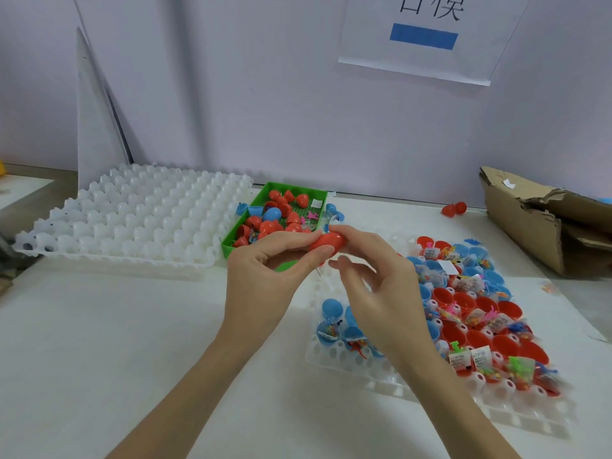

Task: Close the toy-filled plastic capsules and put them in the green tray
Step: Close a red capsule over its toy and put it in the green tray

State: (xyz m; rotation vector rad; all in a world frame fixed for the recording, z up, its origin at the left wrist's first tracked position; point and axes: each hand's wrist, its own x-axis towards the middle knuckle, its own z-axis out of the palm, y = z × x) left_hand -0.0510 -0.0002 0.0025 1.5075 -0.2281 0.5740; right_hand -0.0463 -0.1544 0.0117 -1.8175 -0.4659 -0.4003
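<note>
Both hands grasp one red capsule (pixel 328 243) — left hand (pixel 265 276) underneath, right hand (pixel 374 286) pinching its end. The fingers hide its seam, and the green tray (pixel 255 203) sits partly blocked behind.

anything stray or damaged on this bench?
One red capsule lies alone on the table at the back right, outside the green tray, near the torn cardboard box. A few blue capsule halves also sit outside the tray's far end.

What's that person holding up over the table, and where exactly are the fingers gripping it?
A red plastic capsule. The left hand pinches its left end between thumb and fingers; the right hand holds its right end.
</note>
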